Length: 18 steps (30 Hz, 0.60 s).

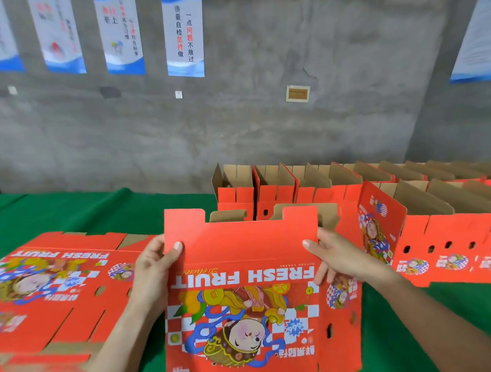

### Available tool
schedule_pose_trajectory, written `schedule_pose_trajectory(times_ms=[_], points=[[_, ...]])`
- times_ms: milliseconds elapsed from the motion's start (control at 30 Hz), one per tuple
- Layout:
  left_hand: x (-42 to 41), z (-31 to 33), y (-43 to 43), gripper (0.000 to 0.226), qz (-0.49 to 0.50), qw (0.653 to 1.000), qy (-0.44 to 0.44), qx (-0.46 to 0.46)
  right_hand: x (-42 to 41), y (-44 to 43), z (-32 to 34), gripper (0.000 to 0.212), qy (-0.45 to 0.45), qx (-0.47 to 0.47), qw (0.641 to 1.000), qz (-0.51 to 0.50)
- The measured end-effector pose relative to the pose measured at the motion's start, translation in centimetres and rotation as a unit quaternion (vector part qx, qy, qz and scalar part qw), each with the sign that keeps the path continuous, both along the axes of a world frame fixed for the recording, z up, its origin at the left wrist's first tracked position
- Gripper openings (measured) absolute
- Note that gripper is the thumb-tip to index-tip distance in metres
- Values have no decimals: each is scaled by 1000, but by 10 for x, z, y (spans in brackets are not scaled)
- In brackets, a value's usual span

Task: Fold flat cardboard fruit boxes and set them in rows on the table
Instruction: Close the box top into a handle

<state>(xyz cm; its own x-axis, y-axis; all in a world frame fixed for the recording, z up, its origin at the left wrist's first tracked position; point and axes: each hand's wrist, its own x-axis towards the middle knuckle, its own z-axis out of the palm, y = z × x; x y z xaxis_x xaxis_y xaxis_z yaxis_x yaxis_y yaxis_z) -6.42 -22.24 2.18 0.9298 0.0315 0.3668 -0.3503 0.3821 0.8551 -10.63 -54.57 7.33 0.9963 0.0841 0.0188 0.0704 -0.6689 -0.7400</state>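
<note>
Green table [72,211]: bare cloth at middle left. Folded boxes [322,188] in two rows at right, running off the frame edge, far ones blurred. Flat stack [56,290] at lower left, cropped. Lower centre: half-opened box [242,297], left hand [155,269] and right hand [333,255] each gripping a side edge.

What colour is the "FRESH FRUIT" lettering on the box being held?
White, on the red box that both hands hold; it shows clearly in the head view.

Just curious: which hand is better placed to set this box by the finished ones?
Probably the right hand: it grips the box on the right, beside the folded rows. The left hand is by the flat stack.
</note>
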Motion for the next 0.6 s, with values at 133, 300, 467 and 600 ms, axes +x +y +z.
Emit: schedule_pose_trajectory(times_ms=[133, 300, 467, 600], points=[[-8, 8, 9, 60, -66, 991, 102, 54, -10, -6, 9, 29, 0, -7, 1000, 7], [-3, 25, 3, 65, -33, 973, 193, 119, -16, -16, 8, 23, -82, -56, 995, -12], [-8, 33, 3, 69, -53, 967, 150, 200, -25, -23, 6, 24, -155, -20, 987, -22], [-4, 47, 5, 37, -44, 953, 95, 285, -37, -23, 4, 35, -176, 10, 984, -10]])
